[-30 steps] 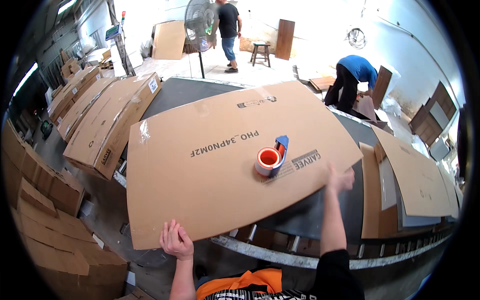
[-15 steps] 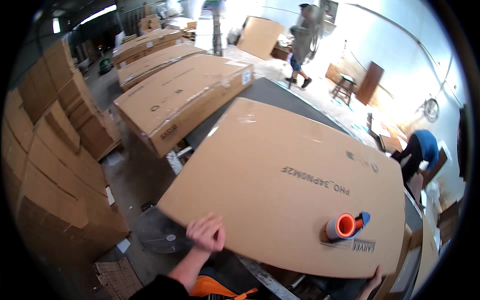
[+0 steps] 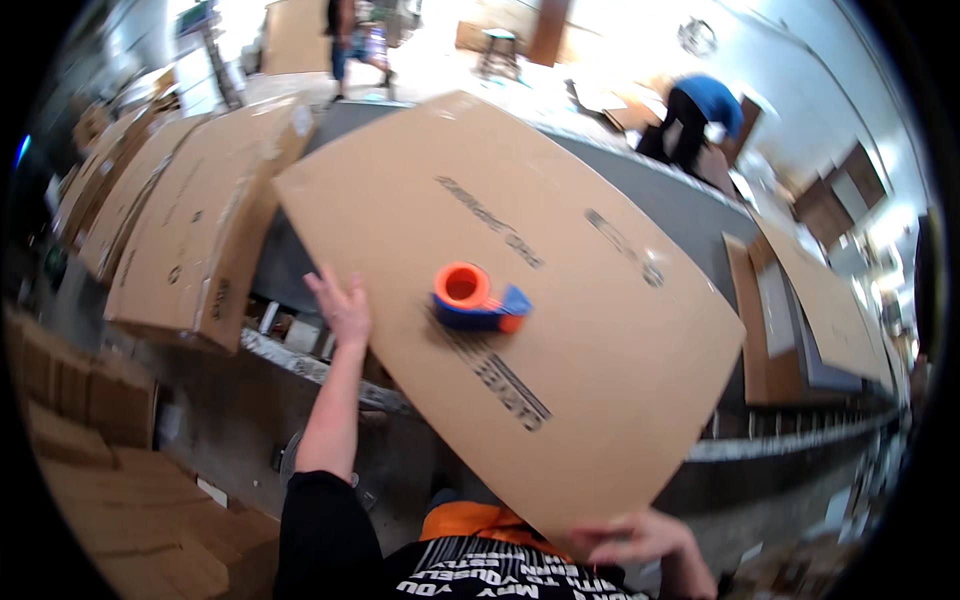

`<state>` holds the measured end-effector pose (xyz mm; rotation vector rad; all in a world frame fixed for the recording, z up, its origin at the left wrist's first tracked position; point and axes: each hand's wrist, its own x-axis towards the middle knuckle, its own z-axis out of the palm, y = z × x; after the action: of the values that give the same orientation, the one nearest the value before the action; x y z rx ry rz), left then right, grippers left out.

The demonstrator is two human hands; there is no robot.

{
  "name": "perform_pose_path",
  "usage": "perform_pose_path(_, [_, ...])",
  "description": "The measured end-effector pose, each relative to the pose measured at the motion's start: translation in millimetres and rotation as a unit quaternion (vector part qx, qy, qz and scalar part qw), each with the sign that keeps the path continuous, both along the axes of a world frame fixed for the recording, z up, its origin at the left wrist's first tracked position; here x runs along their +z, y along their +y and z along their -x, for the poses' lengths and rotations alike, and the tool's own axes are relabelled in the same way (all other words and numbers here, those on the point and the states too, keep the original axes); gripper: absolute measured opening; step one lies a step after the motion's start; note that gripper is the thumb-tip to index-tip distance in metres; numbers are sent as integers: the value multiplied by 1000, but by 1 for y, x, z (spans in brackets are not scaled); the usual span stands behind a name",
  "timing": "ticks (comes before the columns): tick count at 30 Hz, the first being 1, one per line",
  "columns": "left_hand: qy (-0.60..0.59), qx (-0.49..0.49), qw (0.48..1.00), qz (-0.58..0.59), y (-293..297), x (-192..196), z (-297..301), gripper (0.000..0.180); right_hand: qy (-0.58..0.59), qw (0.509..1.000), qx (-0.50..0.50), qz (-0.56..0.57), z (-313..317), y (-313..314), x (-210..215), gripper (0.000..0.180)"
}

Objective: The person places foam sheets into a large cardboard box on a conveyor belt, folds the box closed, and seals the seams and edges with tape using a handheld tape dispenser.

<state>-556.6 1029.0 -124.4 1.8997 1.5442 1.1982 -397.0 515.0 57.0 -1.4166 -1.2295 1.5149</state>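
A large flat cardboard box (image 3: 600, 360) lies askew on the dark conveyor belt, one corner pointing toward me. On top of it sits an orange and blue tape dispenser (image 3: 470, 312). My left hand (image 3: 343, 308) is at the box's left edge with its fingers spread and raised. Close to the near corner is my right hand (image 3: 635, 537), fingers stretched out and slightly blurred. Whether its fingertips press on the cardboard is hard to make out.
Several closed cardboard boxes (image 3: 190, 225) stand in a row at the left. An open carton (image 3: 765, 330) rests on the belt at the right. Flattened cardboard (image 3: 150, 500) is stacked at lower left. One person (image 3: 700, 115) bends down beyond the belt; another walks at the back.
The box has turned clockwise, its near right corner swinging toward me. The tape dispenser rode along with it. My left hand has moved farther out and opened; my view has shifted right.
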Motion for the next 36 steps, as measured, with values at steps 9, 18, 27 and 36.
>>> perform_pose_path(9, [48, -115, 985, 123, -332, 69, 6, 73, -653, 646, -362, 160, -346, 86, -80, 88])
perform_pose_path(18, [-21, -56, 990, 131, -293, 31, 52, 70, -581, 732, -320, 155, -357, 129, -64, 67])
perform_pose_path(27, [-83, -132, 959, 239, -246, 34, 103, 70, -483, 794, -364, 57, -304, 47, -92, 53])
perform_pose_path(36, [-28, -211, 932, 294, -239, 35, 223, 76, -420, 760, -495, 34, -92, -104, -96, 49])
